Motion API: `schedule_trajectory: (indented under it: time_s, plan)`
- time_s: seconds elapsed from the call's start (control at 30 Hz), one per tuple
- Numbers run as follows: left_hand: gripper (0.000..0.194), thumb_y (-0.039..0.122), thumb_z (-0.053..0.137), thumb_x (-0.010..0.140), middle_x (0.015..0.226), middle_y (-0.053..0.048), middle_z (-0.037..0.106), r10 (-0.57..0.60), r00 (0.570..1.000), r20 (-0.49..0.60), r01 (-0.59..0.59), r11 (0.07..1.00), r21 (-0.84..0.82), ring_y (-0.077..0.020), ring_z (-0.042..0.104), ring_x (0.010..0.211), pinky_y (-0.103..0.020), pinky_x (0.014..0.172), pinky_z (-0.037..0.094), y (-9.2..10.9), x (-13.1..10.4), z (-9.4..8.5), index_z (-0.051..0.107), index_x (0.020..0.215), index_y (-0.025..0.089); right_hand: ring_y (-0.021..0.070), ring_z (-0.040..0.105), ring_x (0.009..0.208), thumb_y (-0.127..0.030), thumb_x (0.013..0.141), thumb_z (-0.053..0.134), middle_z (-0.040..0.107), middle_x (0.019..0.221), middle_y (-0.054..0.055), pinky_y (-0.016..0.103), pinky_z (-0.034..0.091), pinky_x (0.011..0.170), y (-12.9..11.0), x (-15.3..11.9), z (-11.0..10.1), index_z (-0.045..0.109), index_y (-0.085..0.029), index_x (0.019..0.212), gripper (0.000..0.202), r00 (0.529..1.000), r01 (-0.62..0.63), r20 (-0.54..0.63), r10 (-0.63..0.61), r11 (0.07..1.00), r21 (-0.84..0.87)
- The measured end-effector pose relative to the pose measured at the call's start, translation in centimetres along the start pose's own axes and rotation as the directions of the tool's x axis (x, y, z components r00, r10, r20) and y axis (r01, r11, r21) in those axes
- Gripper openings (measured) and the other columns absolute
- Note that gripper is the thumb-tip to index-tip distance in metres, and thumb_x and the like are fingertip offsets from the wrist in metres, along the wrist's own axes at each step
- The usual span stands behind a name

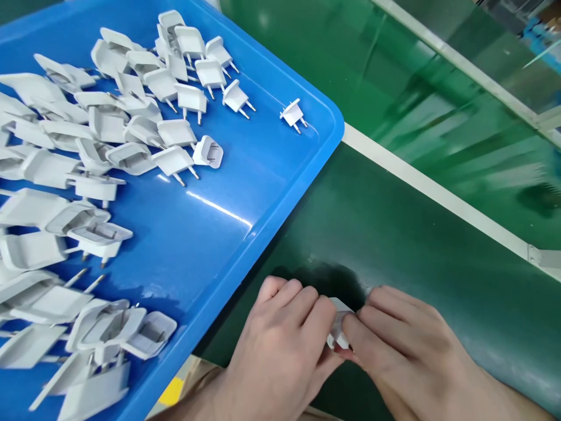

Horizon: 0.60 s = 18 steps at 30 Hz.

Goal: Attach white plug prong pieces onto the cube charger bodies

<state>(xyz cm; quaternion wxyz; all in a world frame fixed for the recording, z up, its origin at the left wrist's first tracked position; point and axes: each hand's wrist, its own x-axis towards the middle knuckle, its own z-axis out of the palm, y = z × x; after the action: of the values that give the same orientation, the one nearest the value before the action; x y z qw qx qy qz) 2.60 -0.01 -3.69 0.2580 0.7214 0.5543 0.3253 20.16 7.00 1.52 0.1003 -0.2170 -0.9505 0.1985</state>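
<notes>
A small white plug piece point(339, 321) is held between my two hands, above the dark green table point(394, 234). My left hand point(287, 333) has its fingers curled and pressed against the piece's left side. From the right, my right hand point(403, 339) pinches the same piece, its index finger on the front face. Fingers cover much of the piece. Left of my hands lies a blue tray point(263, 234) with many white two-pin plugs point(175, 131) piled in it. One lone plug point(293, 113) rests near the tray's far right corner.
A pale strip point(429, 186) runs diagonally across beyond the tray, with a glossy green surface point(394, 76) behind it. A metal bracket point(546, 257) is at the right edge. Something yellow point(172, 392) shows below the tray's near edge.
</notes>
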Motion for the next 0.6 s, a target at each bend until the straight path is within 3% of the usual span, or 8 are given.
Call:
schedule_trajectory:
  time_s: [0.13, 0.4, 0.53, 0.6]
  plan:
    - [0.012, 0.016, 0.049, 0.099, 0.075, 0.002, 0.051, 0.006, 1.000, -0.012, -0.006, 1.000, 0.011, -0.0186, 0.043, 0.071, -0.037, 0.070, 0.027, 0.0, 0.1, -0.1, 0.054, 0.088, 0.018, 0.0158, 0.034, 0.058, -0.007, 0.093, 0.046, 0.048, 0.066, 0.001, 0.035, 0.023, 0.051, 0.4, -0.1, 0.4, 0.062, -0.015, 0.088, 0.018, 1.000, 0.001, 0.000, -0.001, 1.000, 0.020]
    - [0.019, 0.018, 0.049, 0.100, 0.075, 0.001, 0.051, 0.010, 1.000, 0.005, -0.010, 0.999, 0.037, -0.0196, 0.045, 0.071, -0.038, 0.070, 0.026, -0.5, 0.3, 0.3, 0.044, 0.082, 0.021, 0.0191, 0.039, 0.059, -0.001, 0.088, 0.049, 0.050, 0.067, 0.002, 0.036, 0.029, 0.053, -0.4, -1.0, 1.6, 0.062, -0.020, 0.093, 0.023, 0.994, -0.077, -0.086, 0.071, 0.995, -0.068]
    - [0.022, 0.031, 0.058, 0.102, 0.079, 0.000, 0.057, 0.005, 1.000, 0.015, -0.006, 0.995, 0.098, -0.0221, 0.051, 0.074, -0.039, 0.071, 0.030, -0.5, -0.2, 0.7, 0.049, 0.085, 0.021, 0.0192, 0.041, 0.062, -0.006, 0.095, 0.050, 0.051, 0.070, 0.003, 0.035, 0.034, 0.056, -0.5, -1.2, 1.8, 0.060, -0.019, 0.094, 0.015, 0.989, -0.068, -0.140, 0.052, 0.991, -0.117]
    - [0.027, 0.043, 0.068, 0.098, 0.088, -0.002, 0.064, -0.006, 0.999, 0.032, 0.002, 0.992, 0.129, -0.0248, 0.056, 0.082, -0.042, 0.076, 0.036, -0.2, -0.5, 0.7, 0.055, 0.100, 0.019, 0.0195, 0.046, 0.063, -0.013, 0.100, 0.054, 0.054, 0.072, 0.003, 0.035, 0.037, 0.057, -0.1, -2.2, 1.5, 0.059, -0.020, 0.093, 0.012, 0.983, -0.093, -0.167, 0.071, 0.987, -0.127]
